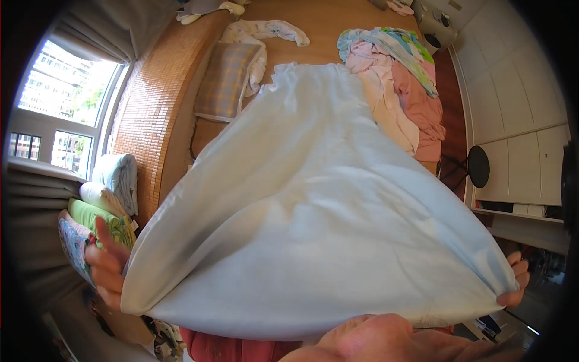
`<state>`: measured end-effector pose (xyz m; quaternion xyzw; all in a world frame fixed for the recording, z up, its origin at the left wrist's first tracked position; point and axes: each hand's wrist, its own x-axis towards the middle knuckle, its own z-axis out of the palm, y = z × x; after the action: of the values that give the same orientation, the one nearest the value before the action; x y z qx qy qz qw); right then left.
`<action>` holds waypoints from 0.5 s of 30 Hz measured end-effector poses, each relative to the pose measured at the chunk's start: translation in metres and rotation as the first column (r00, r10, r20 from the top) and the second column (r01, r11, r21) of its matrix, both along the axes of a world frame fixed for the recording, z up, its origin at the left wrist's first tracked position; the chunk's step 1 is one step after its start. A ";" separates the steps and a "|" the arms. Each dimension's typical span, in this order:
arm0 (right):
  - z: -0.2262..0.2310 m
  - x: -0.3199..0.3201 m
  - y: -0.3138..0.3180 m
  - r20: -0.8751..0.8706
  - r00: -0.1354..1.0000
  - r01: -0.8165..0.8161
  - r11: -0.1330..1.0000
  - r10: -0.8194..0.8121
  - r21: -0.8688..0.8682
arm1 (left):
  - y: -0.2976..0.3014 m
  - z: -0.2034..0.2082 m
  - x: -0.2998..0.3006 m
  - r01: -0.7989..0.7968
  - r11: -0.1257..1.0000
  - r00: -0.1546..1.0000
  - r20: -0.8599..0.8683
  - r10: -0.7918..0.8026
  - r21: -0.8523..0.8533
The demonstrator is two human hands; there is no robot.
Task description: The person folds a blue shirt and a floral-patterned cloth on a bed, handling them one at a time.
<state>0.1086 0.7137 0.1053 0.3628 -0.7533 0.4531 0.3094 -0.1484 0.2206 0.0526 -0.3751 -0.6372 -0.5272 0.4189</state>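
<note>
A pale blue-white satiny skirt-like garment is stretched wide in front of me. Its narrow far end lies on the bed, and it flares toward me into a broad near edge. My left hand is closed on the near left corner, with one finger sticking up. At the near right corner, my right hand has its fingers wrapped round the edge. Between my hands the cloth hangs in a shallow curve with soft folds. The fabric hides part of both hands.
The bed has a tiled mat along its left side. A plaid pillow and a pile of clothes lie beyond the garment. Folded bedding stands near the window. At right are a round black stool and white cabinets.
</note>
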 end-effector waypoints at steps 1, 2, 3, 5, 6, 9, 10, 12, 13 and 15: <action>-0.007 -0.016 0.002 -0.087 0.994 0.065 0.998 -0.066 -0.019 | 0.007 0.001 -0.005 0.059 0.998 0.998 0.013 -0.059 0.031; -0.018 -0.032 0.001 -0.170 0.968 0.162 0.978 -0.184 -0.131 | 0.014 0.003 -0.010 0.113 0.992 0.993 0.032 -0.115 0.060; -0.031 -0.049 -0.002 -0.155 0.933 0.300 0.940 -0.325 -0.161 | 0.022 0.004 -0.013 0.163 0.983 0.983 0.076 -0.169 0.084; -0.052 -0.065 -0.018 0.026 0.834 0.519 0.768 -0.551 -0.376 | 0.032 0.007 -0.019 0.326 0.937 0.918 0.195 -0.346 0.127; -0.060 -0.071 -0.024 0.190 0.834 0.545 0.722 -0.518 -0.425 | 0.027 0.014 -0.037 0.719 0.675 0.604 0.334 -0.724 0.164; -0.068 -0.096 -0.007 0.425 0.825 0.526 0.781 -0.372 -0.338 | 0.029 -0.005 -0.038 0.250 0.947 0.677 0.662 -0.321 0.203; -0.071 -0.105 0.002 0.439 0.781 0.572 0.791 -0.444 -0.217 | 0.026 -0.011 -0.044 0.149 0.980 0.606 0.771 -0.194 0.129; -0.084 -0.118 0.015 0.576 0.698 0.600 0.786 -0.425 -0.146 | 0.027 -0.026 -0.069 0.331 0.939 0.581 0.805 -0.122 -0.097; -0.088 -0.119 0.021 0.552 0.662 0.610 0.792 -0.507 -0.005 | 0.029 -0.033 -0.076 0.329 0.940 0.551 0.827 -0.110 -0.094; -0.098 -0.123 0.031 0.544 0.678 0.593 0.805 -0.495 -0.007 | 0.037 -0.042 -0.084 0.317 0.945 0.512 0.853 -0.103 -0.076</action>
<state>-0.0145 0.7449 0.0069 -0.0441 -0.8361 0.4871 0.2485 -0.2324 0.2578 0.0110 -0.1953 -0.7632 -0.6139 -0.0501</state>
